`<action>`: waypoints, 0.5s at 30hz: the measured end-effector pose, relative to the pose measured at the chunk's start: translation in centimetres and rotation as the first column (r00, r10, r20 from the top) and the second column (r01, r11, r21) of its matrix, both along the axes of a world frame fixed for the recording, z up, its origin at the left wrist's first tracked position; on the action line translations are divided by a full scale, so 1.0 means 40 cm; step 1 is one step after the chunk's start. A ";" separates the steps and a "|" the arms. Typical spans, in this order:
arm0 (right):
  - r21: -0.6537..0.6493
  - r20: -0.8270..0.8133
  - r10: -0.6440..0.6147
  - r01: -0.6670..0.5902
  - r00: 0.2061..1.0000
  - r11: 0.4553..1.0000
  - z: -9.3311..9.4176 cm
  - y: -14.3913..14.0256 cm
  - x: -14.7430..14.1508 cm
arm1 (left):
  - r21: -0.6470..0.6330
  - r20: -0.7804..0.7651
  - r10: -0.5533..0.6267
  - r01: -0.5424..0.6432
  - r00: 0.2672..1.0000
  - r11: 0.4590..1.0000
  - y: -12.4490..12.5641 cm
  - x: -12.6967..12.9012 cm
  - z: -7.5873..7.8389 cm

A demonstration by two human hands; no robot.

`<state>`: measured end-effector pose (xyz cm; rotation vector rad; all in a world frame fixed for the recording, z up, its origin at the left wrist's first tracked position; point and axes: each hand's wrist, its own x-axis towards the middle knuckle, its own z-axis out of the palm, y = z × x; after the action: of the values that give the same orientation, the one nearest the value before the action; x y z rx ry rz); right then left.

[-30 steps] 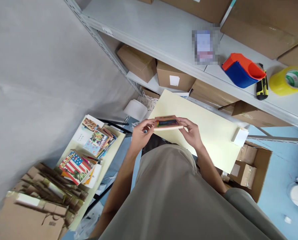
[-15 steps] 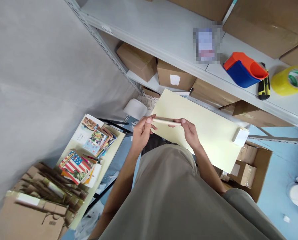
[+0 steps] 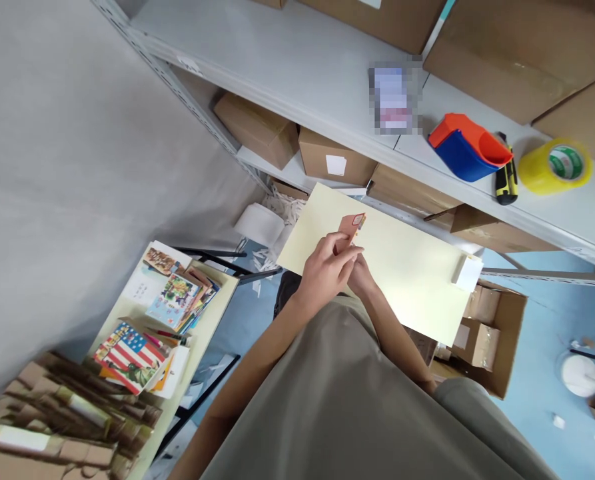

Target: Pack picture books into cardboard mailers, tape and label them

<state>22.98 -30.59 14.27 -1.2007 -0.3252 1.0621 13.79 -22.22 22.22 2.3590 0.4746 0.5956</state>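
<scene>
The left hand [image 3: 326,268] is clamped on the book [image 3: 348,225] above the surface [image 3: 412,267]; the right hand [image 3: 361,277] is beside it, its hold too hidden to tell. A loosened grip could drop the book.

One head-worn view, forward and down over the shirt [image 3: 327,393] toward the pale tabletop [image 3: 407,273], fairly close.

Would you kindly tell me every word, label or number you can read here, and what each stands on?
Nothing can be read with certainty.
Held book: print too small.
Flag-covered book: title too blurred.
Blue picture book: too small.
Tape roll: green label too blurred.
Shelf label: too small.
Pixelated card: obscured.
</scene>
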 end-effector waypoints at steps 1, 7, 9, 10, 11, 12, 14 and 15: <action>0.017 -0.043 -0.022 0.023 0.999 1.000 -0.009 -0.006 0.010 | -0.043 0.005 0.006 -0.006 1.000 0.999 0.011 0.003 -0.012; -0.099 -0.200 -0.103 0.084 0.974 0.991 -0.109 -0.031 0.061 | -0.369 -0.014 0.120 -0.117 0.993 0.922 0.113 -0.014 -0.183; -0.142 -0.181 -0.139 0.114 0.974 0.983 -0.152 -0.010 0.069 | -0.424 -0.042 0.152 -0.155 0.987 0.892 0.144 -0.021 -0.252; -0.161 -0.159 -0.158 0.132 0.975 0.978 -0.172 0.010 0.075 | -0.432 -0.063 0.165 -0.176 0.984 0.885 0.157 -0.024 -0.281; -0.189 -0.127 -0.180 0.154 0.975 0.970 -0.192 0.035 0.082 | -0.420 -0.086 0.195 -0.213 0.977 0.882 0.169 -0.027 -0.303; -0.223 -0.090 -0.202 0.178 0.975 0.958 -0.211 0.064 0.092 | -0.410 -0.112 0.230 -0.256 0.967 0.875 0.178 -0.029 -0.319; -0.292 -0.015 -0.235 0.221 0.972 0.931 -0.245 0.130 0.120 | -0.397 -0.146 0.280 -0.316 0.949 0.862 0.193 -0.034 -0.332; -0.320 0.019 -0.241 0.234 0.970 0.918 -0.260 0.164 0.136 | -0.400 -0.154 0.292 -0.330 0.944 0.855 0.197 -0.037 -0.331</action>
<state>28.42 -24.03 3.87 -1.4770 0.0152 0.9350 12.30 -14.33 9.00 1.9094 0.9409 0.4742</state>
